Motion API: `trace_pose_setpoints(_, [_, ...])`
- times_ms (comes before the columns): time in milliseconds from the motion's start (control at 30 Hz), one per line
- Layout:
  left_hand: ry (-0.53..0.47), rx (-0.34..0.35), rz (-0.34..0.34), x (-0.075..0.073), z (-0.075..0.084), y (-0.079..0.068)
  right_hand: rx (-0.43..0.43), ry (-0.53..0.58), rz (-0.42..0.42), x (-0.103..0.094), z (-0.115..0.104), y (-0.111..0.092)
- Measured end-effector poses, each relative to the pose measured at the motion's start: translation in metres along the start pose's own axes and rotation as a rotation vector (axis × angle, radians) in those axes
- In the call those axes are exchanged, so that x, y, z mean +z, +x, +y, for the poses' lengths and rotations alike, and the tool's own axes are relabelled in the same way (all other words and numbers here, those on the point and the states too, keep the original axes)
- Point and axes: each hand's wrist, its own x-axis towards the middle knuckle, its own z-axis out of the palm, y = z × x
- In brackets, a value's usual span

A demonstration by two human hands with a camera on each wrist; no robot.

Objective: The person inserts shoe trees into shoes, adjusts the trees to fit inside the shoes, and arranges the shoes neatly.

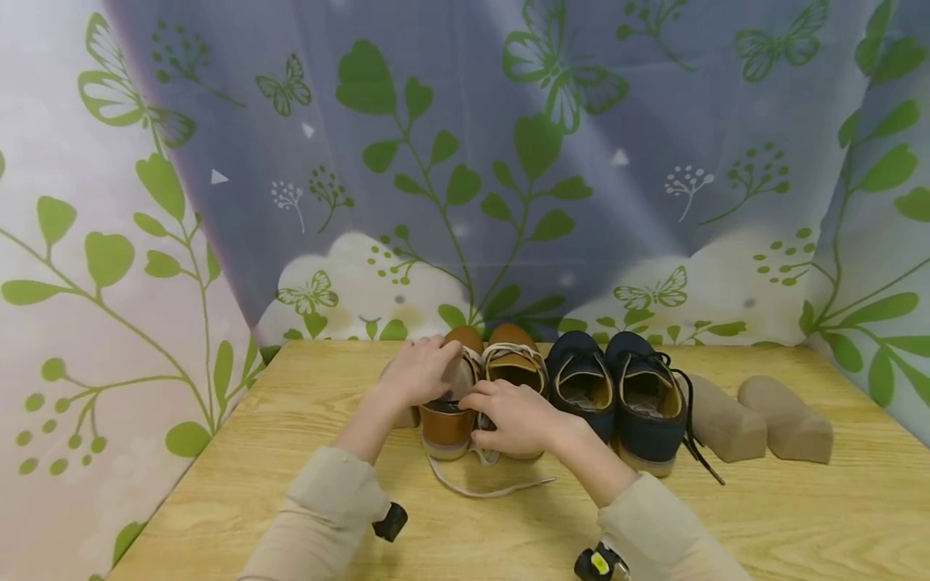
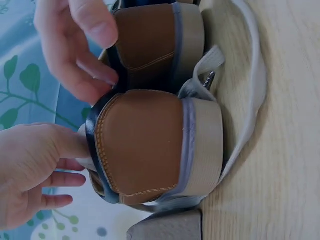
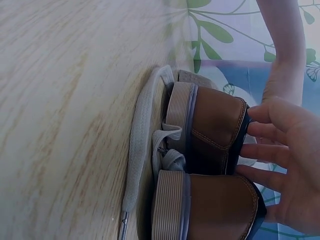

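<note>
Left brown shoe (image 2: 142,145), heel toward me on the wooden table (image 1: 240,476), directly under my hands. Nearest in, a loose pale lace (image 3: 140,132) curls over the wood just in front of the heels, metal tip out to the right. Up to the fingers now: my left hand (image 1: 420,373) has thumb and fingers bent round a pale insert (image 1: 460,382) in that shoe's mouth, its deeper part hidden from me. My right hand (image 1: 517,415) is spread wide, fingers fairly straight, tips at the same shoe's dark heel collar.

Right alongside, the right brown shoe (image 3: 220,205) shows a shadowy inside, laces crossing its front. Next along, left navy shoe (image 1: 599,424) and right navy shoe (image 1: 651,432), tan-lined, pale insoles in both, a black lace spilling off the right one. Beige forms on the flanks: one beige form (image 2: 170,227) beside the left brown shoe, two beige forms (image 1: 726,424) past the navy pair. Far back hangs a leafy butterfly cloth (image 1: 450,218).
</note>
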Motion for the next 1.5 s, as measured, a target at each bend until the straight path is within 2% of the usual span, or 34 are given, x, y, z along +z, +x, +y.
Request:
trace_pose_setpoints(300, [0.098,0.055,0.022,-0.0017,0.0024,-0.0004,0.006,0.009,-0.005,-0.0006,-0.0010,-0.0011])
trace_pose_setpoints(833, [0.165,0.013,-0.019,-0.0007,0.0076,0.0044,0.011,0.020,-0.007,-0.0029,-0.0006,0.0002])
trace_pose_setpoints(1500, [0.229,0.000,0.035,0.0064,0.0099,0.0037,-0.004,0.032,-0.017,-0.0012,-0.0007,0.0019])
